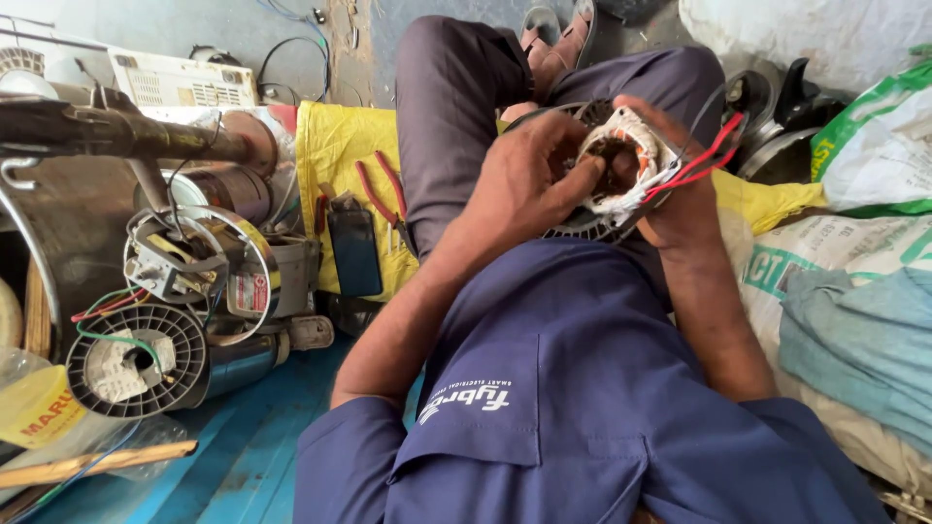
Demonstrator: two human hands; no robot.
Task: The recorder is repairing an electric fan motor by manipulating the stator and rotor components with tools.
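Note:
A round motor stator [621,170] with white-wrapped copper windings and red and black wires rests on my lap. My left hand [529,175] grips its left rim, and a finger pushes into the dark centre bore. My right hand [684,199] cups the stator from the right and underneath, with the red wires [704,160] running across my fingers. My knees in grey trousers [451,107] rise behind it.
Red-handled pliers [381,199] and a dark phone [355,250] lie on a yellow sack [335,146] to the left. Other motor stators [136,359] and metal housings crowd the blue floor at the left. White and green sacks [874,146] and folded cloth lie to the right.

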